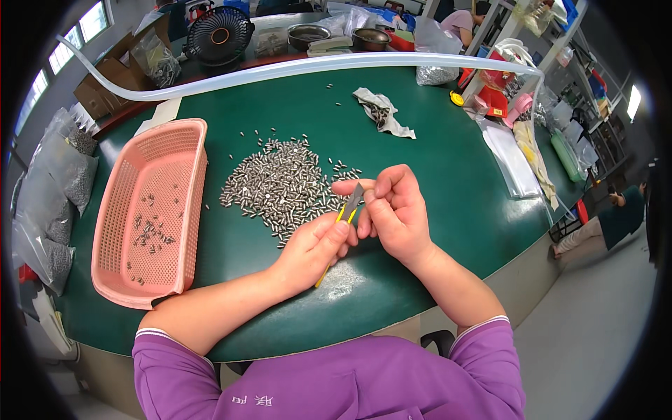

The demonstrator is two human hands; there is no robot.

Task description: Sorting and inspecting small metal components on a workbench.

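My left hand [315, 248] is closed round the yellow handle of a utility knife [353, 202], its grey blade pointing up and away from me. The handle's tail sticks out below my fingers. Close by on the right, my right hand [399, 217] has thumb and fingers pinched together beside the blade; anything between them is too small to make out. One fingertip lies behind the blade tip. Just beyond both hands spreads a pile of small shiny metal pins [273, 182], some lying loose round its edges.
A pink plastic basket [197, 203] with a few metal parts stands left on the green table [448, 140]. Further off lies a crumpled white cloth or bag [399, 127] with dark pieces. A pale tube [294, 68] borders the far edge. Filled bags line the left; a fan stands behind.
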